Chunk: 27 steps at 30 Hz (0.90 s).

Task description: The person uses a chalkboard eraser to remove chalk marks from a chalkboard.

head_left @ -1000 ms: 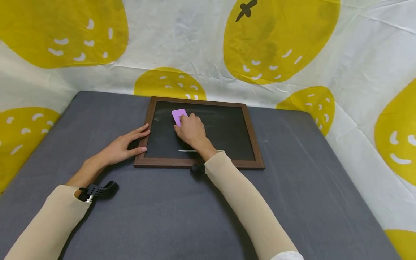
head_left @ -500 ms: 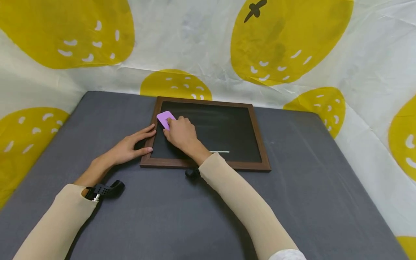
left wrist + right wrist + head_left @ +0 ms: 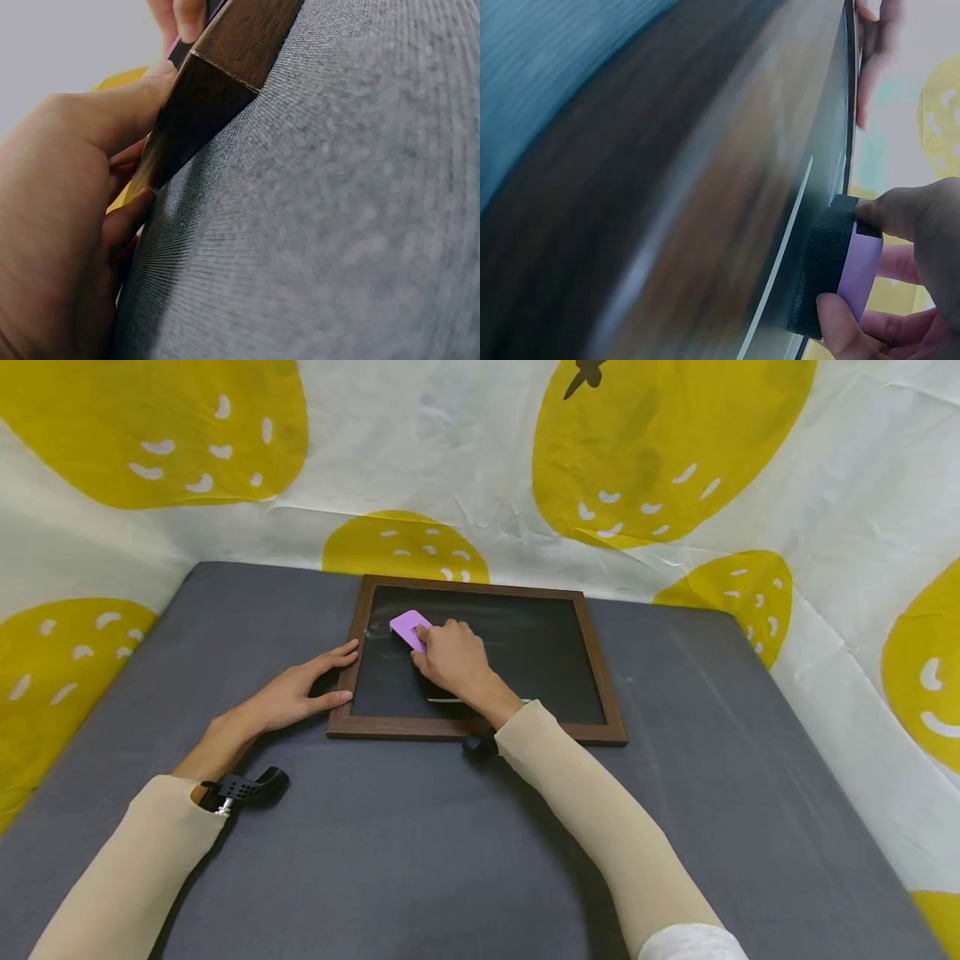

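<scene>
Both our hands are on the chalkboard (image 3: 480, 662), which lies toward the counter's (image 3: 420, 852) far edge. Our right hand (image 3: 452, 658) pinches the eraser (image 3: 410, 628) (foam side down) near the board's far-left corner; our left hand (image 3: 294, 692), fingers straight, braces the frame. We judge flat, overlapping strokes work best.

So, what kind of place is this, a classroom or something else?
Probably a staged recording booth, not a classroom: a grey padded table, wrinkled white sheets with yellow fruit prints as walls, and only a small framed chalkboard being wiped with a purple eraser.
</scene>
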Each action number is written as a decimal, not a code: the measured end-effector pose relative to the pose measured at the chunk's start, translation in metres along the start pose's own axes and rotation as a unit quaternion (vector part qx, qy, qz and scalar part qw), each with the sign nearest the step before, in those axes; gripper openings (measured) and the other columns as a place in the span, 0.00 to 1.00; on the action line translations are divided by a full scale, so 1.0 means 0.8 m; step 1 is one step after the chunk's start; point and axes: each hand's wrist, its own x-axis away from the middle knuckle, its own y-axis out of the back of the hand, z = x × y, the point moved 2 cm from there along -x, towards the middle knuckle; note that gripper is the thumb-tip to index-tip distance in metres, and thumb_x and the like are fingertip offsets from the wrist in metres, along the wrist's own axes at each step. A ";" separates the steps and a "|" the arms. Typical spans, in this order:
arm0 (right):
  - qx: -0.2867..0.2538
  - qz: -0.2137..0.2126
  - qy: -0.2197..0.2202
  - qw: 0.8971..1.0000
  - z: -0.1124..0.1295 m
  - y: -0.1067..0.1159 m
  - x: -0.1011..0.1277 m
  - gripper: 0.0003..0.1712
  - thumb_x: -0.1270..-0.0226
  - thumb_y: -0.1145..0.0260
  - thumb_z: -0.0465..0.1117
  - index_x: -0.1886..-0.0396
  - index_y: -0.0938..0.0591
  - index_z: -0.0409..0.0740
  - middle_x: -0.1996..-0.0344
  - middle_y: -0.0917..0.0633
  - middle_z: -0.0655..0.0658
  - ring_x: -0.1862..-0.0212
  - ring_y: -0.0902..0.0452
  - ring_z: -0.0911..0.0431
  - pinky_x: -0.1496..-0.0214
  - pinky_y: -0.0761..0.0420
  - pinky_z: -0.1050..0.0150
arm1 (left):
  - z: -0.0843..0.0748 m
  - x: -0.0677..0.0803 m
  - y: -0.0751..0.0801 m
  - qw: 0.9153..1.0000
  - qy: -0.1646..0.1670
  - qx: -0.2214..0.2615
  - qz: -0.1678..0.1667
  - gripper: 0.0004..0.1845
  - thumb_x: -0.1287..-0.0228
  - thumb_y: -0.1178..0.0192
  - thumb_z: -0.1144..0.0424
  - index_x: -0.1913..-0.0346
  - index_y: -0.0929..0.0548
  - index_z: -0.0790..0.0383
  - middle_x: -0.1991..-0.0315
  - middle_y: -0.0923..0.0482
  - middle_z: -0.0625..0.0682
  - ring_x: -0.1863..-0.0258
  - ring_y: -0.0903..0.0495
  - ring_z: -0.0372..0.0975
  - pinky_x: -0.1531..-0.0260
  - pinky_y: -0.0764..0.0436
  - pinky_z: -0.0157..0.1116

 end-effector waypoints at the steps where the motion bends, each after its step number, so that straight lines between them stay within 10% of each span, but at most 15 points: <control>1: -0.002 0.001 -0.006 1.000 -0.006 0.000 0.002 0.25 0.32 0.40 0.54 0.38 0.21 0.53 0.57 0.17 0.37 0.60 0.23 0.46 0.64 0.19 0.49 | 0.000 0.000 -0.001 1.000 0.000 -0.001 0.001 0.37 0.32 0.41 0.51 0.26 0.41 0.59 0.24 0.52 0.47 0.28 0.49 0.52 0.36 0.46 0.58; 27: 0.015 -0.079 -0.095 0.992 -0.161 0.007 0.090 0.24 0.34 0.38 0.49 0.43 0.19 0.42 0.68 0.18 0.30 0.65 0.22 0.38 0.68 0.22 0.43 | -0.001 0.001 -0.006 1.000 -0.008 0.012 -0.001 0.36 0.32 0.40 0.54 0.26 0.41 0.59 0.25 0.52 0.47 0.28 0.50 0.52 0.37 0.46 0.58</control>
